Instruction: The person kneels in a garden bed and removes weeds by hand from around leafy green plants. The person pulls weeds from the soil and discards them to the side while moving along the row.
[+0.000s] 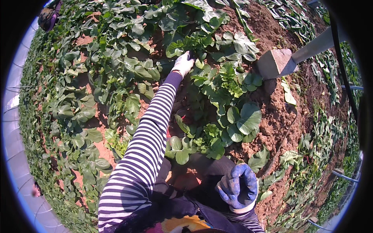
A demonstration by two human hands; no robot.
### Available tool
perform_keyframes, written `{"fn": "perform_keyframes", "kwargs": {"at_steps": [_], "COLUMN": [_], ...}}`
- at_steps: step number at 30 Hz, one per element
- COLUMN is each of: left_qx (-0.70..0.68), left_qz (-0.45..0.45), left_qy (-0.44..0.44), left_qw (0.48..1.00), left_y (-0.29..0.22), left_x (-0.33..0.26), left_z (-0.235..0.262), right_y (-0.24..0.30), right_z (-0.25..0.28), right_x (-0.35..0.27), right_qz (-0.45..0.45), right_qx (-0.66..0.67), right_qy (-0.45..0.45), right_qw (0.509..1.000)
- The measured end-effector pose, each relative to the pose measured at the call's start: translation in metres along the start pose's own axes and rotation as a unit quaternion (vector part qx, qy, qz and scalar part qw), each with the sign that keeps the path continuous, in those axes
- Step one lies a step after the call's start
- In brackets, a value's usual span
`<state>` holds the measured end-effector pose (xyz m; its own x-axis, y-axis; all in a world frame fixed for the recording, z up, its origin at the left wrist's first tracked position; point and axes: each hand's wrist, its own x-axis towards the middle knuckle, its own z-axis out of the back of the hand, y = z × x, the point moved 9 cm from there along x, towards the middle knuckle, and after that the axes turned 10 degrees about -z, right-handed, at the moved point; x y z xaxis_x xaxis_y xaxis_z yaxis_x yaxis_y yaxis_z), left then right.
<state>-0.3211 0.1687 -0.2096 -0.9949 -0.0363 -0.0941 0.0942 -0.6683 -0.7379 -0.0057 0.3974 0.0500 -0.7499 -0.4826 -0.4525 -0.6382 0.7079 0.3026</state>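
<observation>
My left hand [183, 64], in a white glove, reaches far forward among the leafy green plants [194, 43]. Its fingers bend down at the leaves and look closed, but their tips and whatever they hold are hidden in the foliage. Close to my lap, on the right, is my right hand [237, 187] in a blue-coated glove. Its fingers curl loosely with a gap inside the curve, and nothing shows in them. Just ahead of it grows a broad-leaved green plant [248, 119]. A striped sleeve covers my outstretched left arm.
A concrete block [275, 64] with a metal post [316, 46] stands on brown soil [274, 103] at the right. Dense leafy rows spread across the left. A thin hose or stem [284, 138] crosses the soil. Pale sheeting [15, 116] borders the far left.
</observation>
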Motion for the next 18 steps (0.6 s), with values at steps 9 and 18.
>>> {"fn": "perform_keyframes", "kwargs": {"at_steps": [9,18], "left_qx": [0.086,0.174], "left_qz": [-0.011,0.001], "left_qy": [-0.067,0.002], "left_qw": [0.994,0.985], "left_y": [-0.023,-0.013], "left_x": [0.013,0.022], "left_z": [-0.002,-0.004], "right_y": [0.001,0.001], "right_z": [0.005,0.013], "right_x": [0.005,0.003], "right_qz": [0.013,-0.016], "right_qx": [0.012,0.056], "right_qy": [-0.026,-0.004], "right_qw": [1.0,0.998]}}
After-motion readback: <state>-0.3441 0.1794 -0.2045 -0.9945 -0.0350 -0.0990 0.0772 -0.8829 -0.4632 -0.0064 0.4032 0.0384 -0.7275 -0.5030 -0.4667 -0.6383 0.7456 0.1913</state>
